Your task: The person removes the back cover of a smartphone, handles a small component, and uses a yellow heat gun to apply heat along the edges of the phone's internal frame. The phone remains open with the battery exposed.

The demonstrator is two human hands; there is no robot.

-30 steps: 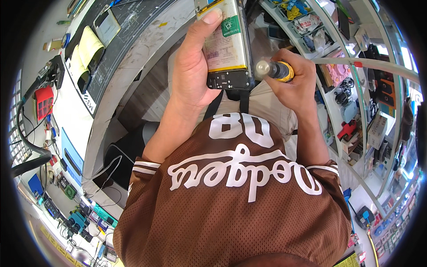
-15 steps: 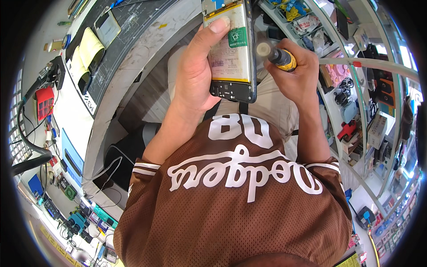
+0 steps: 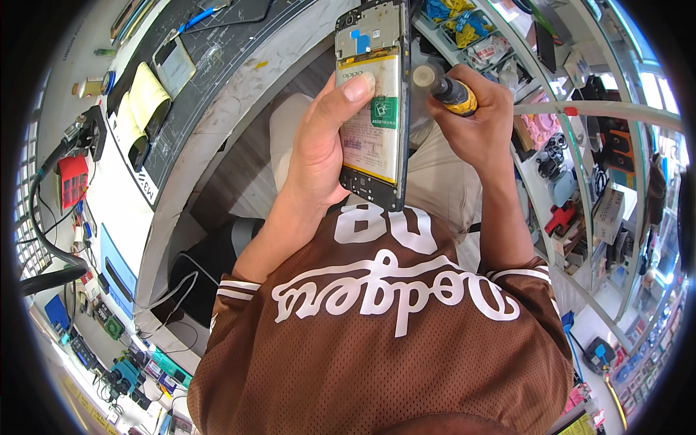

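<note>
My left hand (image 3: 319, 138) grips a smartphone (image 3: 371, 190) with its back cover off, thumb lying on the battery (image 3: 362, 156). The silver battery carries a green label, and a metal shield plate (image 3: 373, 36) shows above it. My right hand (image 3: 487, 119) is wrapped round a yellow and black handheld rotary tool (image 3: 457, 94). Its round, pale tip (image 3: 425, 77) looks blurred and sits close beside the phone's right edge. Whether the tip touches the edge, I cannot tell. The left fingers are mostly hidden behind the phone.
To the left runs a workbench with a dark mat (image 3: 217, 58), a yellow cloth-like piece (image 3: 145, 98) and a blue pen-like tool (image 3: 203, 19). A black curved arm (image 3: 54, 250) reaches in at far left. Glass shelves (image 3: 544, 109) with bagged parts stand close on the right.
The phone has come down toward my body, showing more of its upper end. My right hand and the tool have shifted slightly left, and the tip is now beside a higher part of the phone's edge.
</note>
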